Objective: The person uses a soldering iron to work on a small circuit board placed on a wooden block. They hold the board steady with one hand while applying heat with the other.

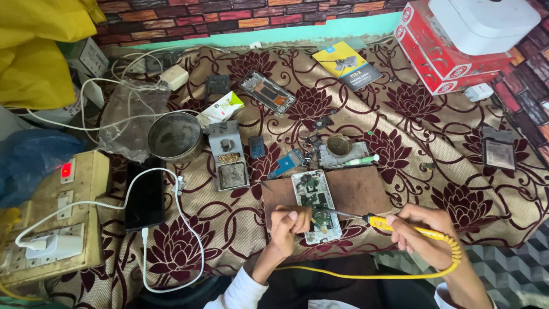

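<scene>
Yellow soldering iron sits in your right hand, fingers wrapped narrow round its handle, tip laid toward nine o'clock onto the opened phone. Your left hand pinches a thin tool against the lower part of that phone, fingers closed tight on it; I cannot tell what the tool is.

The phone lies face-open on a brown wooden board, its lower end overhanging the board's near edge. The board has bare surface at three o'clock of the phone and a narrower strip at nine o'clock.

At twelve o'clock of the board, close to its far edge, stand a small metal stand with a round cup and a green-tipped pen tool. At eleven o'clock sits a grey iron holder with sponge tray, and beyond it a round metal bowl.

At nine o'clock, well apart, a black phone lies on charge beside a power strip box.

The iron's yellow cord loops along the near edge of the patterned cloth, crossing under both wrists. Open cloth lies at three o'clock of your right hand.
</scene>
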